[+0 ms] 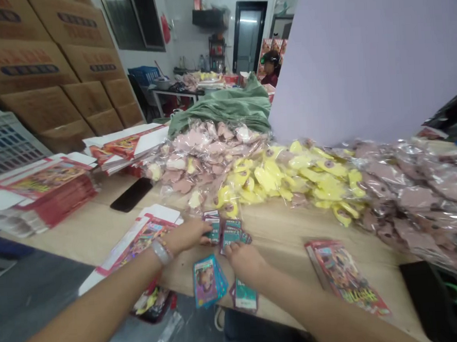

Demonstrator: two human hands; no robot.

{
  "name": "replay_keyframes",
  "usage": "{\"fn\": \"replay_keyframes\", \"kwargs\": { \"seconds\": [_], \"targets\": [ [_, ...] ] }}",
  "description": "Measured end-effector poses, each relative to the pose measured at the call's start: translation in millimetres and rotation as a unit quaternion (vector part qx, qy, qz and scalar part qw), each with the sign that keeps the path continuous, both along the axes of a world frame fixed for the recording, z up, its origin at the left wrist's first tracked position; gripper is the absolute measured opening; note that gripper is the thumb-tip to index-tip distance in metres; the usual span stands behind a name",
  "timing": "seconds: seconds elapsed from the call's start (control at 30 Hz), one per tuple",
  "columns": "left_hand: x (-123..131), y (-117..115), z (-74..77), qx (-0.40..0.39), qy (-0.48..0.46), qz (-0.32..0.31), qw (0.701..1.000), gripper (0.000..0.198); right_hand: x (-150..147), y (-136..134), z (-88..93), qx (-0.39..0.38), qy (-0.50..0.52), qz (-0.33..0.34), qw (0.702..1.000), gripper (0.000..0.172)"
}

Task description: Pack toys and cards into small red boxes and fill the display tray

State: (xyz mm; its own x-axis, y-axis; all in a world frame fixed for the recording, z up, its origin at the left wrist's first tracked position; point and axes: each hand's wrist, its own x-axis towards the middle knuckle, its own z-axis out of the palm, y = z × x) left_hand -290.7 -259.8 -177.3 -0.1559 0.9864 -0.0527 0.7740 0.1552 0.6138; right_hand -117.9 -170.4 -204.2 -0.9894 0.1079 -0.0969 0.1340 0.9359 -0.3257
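My left hand [186,235] reaches over the light wooden table [279,240], its fingers on a small stack of teal printed cards [214,227]. My right hand [245,263] sits just below a second teal stack [232,236], with its fingertips touching those cards. Nearer me lie a fanned blue-edged pile of picture cards [206,281] and a teal card pile [245,296]. A flat printed red card-box blank [142,243] lies under my left wrist, which wears a silver bracelet [162,252]. Another red printed stack [343,277] lies to the right.
Plastic-bagged pink and yellow plush pieces [275,176] heap across the table's far side. A black phone [131,194] lies at left, beside stacked printed boxes [47,187]. Large cardboard cartons [52,73] rise at left; a person [270,68] sits at the back.
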Motion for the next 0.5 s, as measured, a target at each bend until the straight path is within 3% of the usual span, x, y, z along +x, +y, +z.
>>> {"fn": "replay_keyframes", "kwargs": {
  "seconds": [0.17, 0.23, 0.27, 0.3, 0.37, 0.4, 0.43, 0.5],
  "targets": [
    [-7.2, -10.2, 13.7, -0.016, 0.012, 0.005, 1.000, 0.011, 14.0, 7.3, 6.9, -0.044, 0.038, -0.079, 0.995, 0.022],
    [7.1, -15.4, 21.7, 0.018, 0.030, 0.055, 0.998, 0.024, 23.8, 11.6, 18.0, -0.065, 0.078, -0.150, 0.983, 0.026],
    [19.4, -15.8, 23.7, 0.046, 0.026, 0.099, 0.994, 0.030, 30.8, 14.8, 24.5, -0.126, 0.116, -0.205, 0.964, 0.026],
    [35.6, -13.9, 23.9, 0.075, 0.001, 0.145, 0.987, 0.033, 39.7, 18.5, 30.8, -0.220, 0.161, -0.265, 0.925, 0.025],
    [78.6, -3.0, 19.8, 0.114, -0.124, 0.213, 0.962, 0.037, 64.9, 26.9, 40.0, -0.425, 0.244, -0.358, 0.795, 0.019],
    [103.9, 5.7, 16.7, 0.114, -0.220, 0.213, 0.945, 0.040, 82.2, 31.5, 42.2, -0.509, 0.265, -0.381, 0.725, 0.017],
    [129.9, 16.1, 14.2, 0.100, -0.319, 0.187, 0.924, 0.043, 103.0, 36.5, 42.8, -0.575, 0.264, -0.389, 0.670, 0.018],
    [178.0, 41.3, 12.9, 0.037, -0.461, 0.075, 0.884, 0.047, 154.6, 49.0, 40.7, -0.651, 0.211, -0.397, 0.612, 0.023]
  ]
}}
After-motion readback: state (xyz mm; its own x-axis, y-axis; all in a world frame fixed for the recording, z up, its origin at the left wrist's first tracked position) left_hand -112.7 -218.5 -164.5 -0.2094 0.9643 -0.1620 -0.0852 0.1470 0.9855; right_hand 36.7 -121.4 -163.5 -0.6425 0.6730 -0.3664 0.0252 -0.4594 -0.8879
